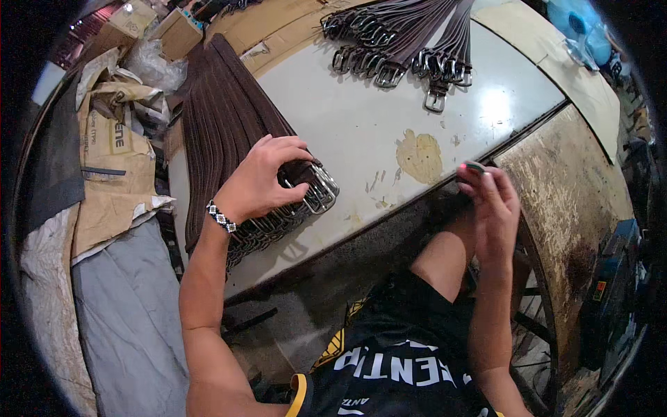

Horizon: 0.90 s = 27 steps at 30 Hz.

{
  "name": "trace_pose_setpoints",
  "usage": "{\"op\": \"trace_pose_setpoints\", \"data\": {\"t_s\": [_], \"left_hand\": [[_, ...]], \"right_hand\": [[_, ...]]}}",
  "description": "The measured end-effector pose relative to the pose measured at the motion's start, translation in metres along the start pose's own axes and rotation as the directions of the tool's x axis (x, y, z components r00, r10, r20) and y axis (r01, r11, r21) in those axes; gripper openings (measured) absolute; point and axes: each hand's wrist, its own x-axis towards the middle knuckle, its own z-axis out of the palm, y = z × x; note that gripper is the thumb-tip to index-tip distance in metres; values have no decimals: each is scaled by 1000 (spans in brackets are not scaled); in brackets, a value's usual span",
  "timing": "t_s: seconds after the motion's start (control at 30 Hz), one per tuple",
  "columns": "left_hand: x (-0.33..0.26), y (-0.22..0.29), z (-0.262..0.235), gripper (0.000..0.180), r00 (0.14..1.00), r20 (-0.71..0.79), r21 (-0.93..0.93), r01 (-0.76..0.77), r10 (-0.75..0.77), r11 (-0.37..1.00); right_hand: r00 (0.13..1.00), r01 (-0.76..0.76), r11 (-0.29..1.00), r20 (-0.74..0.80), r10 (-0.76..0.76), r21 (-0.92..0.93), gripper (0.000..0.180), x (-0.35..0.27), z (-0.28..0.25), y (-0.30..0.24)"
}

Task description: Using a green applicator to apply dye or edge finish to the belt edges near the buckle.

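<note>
My left hand (267, 174) is over the buckle end of a thick stack of dark brown belts (226, 111). Its thumb and fingers are curved and apart, close around the topmost metal buckles (321, 189); whether they touch one is hard to tell. Off the table's front edge, my right hand (492, 198) is raised. Pinched in its fingertips is a small dark-and-green object (474, 167) with a red glow at one end; its kind is unclear.
More buckled belts (389, 48) lie fanned across the far side of the white table (347, 132). Torn brown packaging (114, 160) and grey cloth (132, 313) are at the left. A worn wooden board (563, 181) stands at the right, with a blue plastic bag (580, 28) farther back.
</note>
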Motion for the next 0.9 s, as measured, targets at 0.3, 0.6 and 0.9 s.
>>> {"op": "trace_pose_setpoints", "data": {"t_s": [0.3, 0.6, 0.9], "left_hand": [[10, -6, -18, 37, 995, -98, 36, 8, -4, 999], [12, -10, -8, 39, 998, -33, 31, 60, -59, 998], [-23, 63, 42, 24, 955, -263, 364, 229, -137, 903]], "right_hand": [[965, 115, 967, -204, -163, -226, 12, -17, -79, -33], [900, 135, 885, -318, -298, -445, 12, -19, -136, -35], [881, 145, 843, -319, -348, -518, 11, -26, -144, -27]]}}
